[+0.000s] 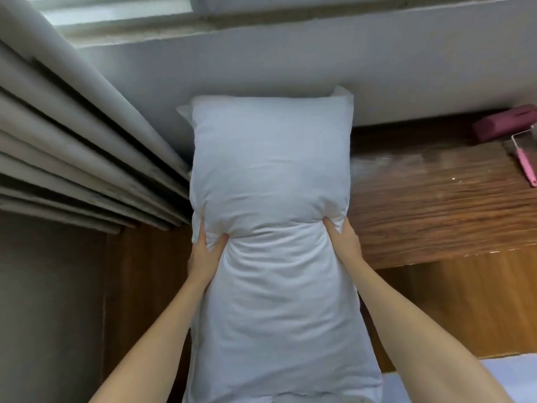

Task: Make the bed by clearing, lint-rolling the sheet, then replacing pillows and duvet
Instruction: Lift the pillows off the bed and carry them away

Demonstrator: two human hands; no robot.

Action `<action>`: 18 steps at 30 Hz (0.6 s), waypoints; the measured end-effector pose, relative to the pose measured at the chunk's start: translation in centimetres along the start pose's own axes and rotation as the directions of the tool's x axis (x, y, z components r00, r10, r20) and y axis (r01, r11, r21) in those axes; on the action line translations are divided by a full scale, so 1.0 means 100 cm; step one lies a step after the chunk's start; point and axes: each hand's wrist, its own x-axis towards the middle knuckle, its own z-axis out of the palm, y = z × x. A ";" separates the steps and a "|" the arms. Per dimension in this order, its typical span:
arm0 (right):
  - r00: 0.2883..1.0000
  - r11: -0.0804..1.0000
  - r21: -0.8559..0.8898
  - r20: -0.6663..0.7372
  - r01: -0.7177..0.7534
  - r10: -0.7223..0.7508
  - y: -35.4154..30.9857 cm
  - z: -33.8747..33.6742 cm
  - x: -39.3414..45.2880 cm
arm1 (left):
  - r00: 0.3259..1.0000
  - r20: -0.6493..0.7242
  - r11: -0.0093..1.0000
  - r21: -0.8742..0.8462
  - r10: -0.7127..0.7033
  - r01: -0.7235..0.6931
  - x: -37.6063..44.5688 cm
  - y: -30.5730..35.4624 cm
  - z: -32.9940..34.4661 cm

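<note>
1. White cotton: the pillow (270, 222) stands lengthwise at centre frame, its far end at twelve o'clock touching the wall (406, 68).
2. The left hand (203, 254) and right hand (344, 242) pinch its waist from nine and three, fingers dug in, likely for a balanced carry.
3. The pink lint roller (523, 161) lies on the wooden top (430, 205) at two o'clock, apparently set aside within reach.
</note>
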 end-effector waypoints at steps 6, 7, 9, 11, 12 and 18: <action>0.999 0.998 0.037 0.006 0.044 -0.044 0.003 -0.008 -0.013 | 1.000 0.016 0.990 -0.139 -0.006 0.008 -0.013 -0.012 -0.003; 0.998 0.995 0.082 0.013 0.057 -0.059 0.005 -0.011 -0.014 | 0.999 0.025 0.986 -0.165 0.023 -0.019 -0.016 -0.009 -0.002; 0.999 0.979 0.203 0.025 0.018 -0.023 0.007 -0.014 -0.016 | 0.997 0.024 0.974 -0.220 0.068 -0.061 -0.025 -0.001 0.004; 0.994 0.938 0.336 0.091 -0.081 0.053 0.005 -0.019 -0.023 | 0.998 0.008 0.956 -0.286 0.069 -0.064 -0.040 0.010 0.011; 0.992 0.920 0.378 0.102 -0.105 0.072 0.007 -0.023 -0.028 | 0.998 -0.020 0.946 -0.316 0.061 -0.065 -0.048 0.014 0.015; 0.996 0.911 0.412 -0.082 0.018 0.017 0.021 -0.056 -0.052 | 0.977 -0.122 0.921 -0.329 0.176 -0.207 -0.095 0.066 0.023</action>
